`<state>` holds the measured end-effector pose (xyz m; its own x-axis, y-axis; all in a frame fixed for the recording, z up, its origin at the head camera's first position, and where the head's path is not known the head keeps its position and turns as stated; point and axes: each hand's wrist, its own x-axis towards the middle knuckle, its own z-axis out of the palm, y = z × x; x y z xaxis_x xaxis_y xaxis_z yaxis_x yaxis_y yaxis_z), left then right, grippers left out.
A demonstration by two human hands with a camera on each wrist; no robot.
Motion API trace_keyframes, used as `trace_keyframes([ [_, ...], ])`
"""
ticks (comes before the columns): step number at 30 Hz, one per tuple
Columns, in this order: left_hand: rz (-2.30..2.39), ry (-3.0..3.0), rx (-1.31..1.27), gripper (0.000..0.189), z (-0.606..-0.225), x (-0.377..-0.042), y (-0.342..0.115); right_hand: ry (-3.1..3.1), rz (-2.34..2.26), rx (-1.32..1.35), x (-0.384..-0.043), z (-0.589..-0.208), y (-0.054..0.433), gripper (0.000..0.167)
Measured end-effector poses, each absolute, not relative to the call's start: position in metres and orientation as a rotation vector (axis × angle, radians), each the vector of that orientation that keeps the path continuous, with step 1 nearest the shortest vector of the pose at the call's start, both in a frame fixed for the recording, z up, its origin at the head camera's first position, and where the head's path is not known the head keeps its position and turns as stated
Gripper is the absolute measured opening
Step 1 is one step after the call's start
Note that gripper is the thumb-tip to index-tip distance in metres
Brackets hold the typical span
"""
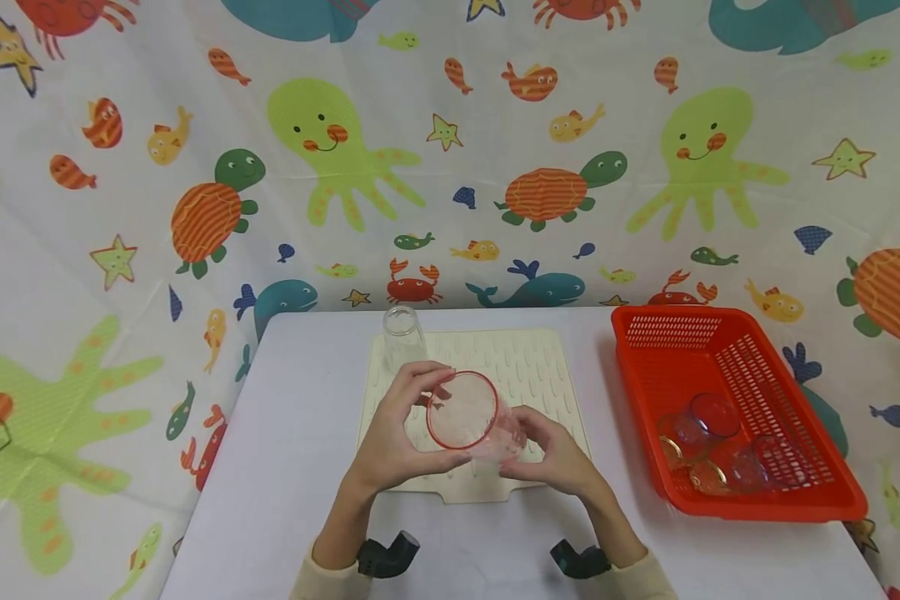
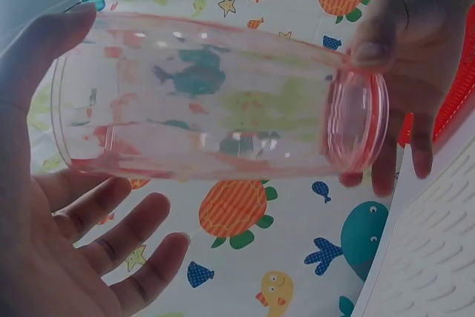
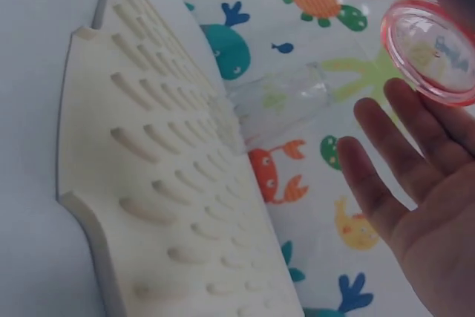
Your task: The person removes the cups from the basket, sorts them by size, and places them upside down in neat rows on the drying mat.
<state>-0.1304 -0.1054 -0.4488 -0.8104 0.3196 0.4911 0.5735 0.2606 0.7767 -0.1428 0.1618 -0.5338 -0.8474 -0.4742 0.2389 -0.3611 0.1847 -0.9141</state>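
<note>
A see-through pink glass (image 1: 504, 435) is held in the air between both hands, tilted, its red-edged mouth facing up toward the head camera. My left hand (image 1: 388, 437) grips it at the mouth end, thumb on one side and fingers on the other. At the thick base, my right hand (image 1: 557, 457) holds the glass between thumb and fingers; the right wrist view shows this round base (image 3: 430, 53) close up. Below them lies a cream ridged drying mat (image 1: 532, 358). A clear glass (image 1: 403, 337) stands at the mat's far left corner.
To the right, a red plastic basket (image 1: 682, 317) with slotted walls holds several tinted glasses (image 1: 712, 417) lying in its near part. The white table (image 1: 307, 400) ends at a hanging cloth (image 1: 450, 83) printed with sea animals, behind and at the left.
</note>
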Motion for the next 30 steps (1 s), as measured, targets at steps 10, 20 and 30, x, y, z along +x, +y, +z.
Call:
trace_keyframes([
  [10, -1.648, -2.39, -0.775, 0.084, -0.469, -0.119, -0.133, 2.078, -2.037, -0.943, -0.149, -0.529, 0.179, 0.062],
  [20, -1.779, -2.441, -0.694, 0.088, -0.496, -0.106, -0.135, 1.866, -2.212, -0.98, -0.155, -0.519, 0.179, 0.058],
  [30, -1.799, -2.422, -0.701, 0.091, -0.513, -0.102, -0.13, 1.66, -2.34, -1.037, -0.158, -0.51, 0.162, 0.057],
])
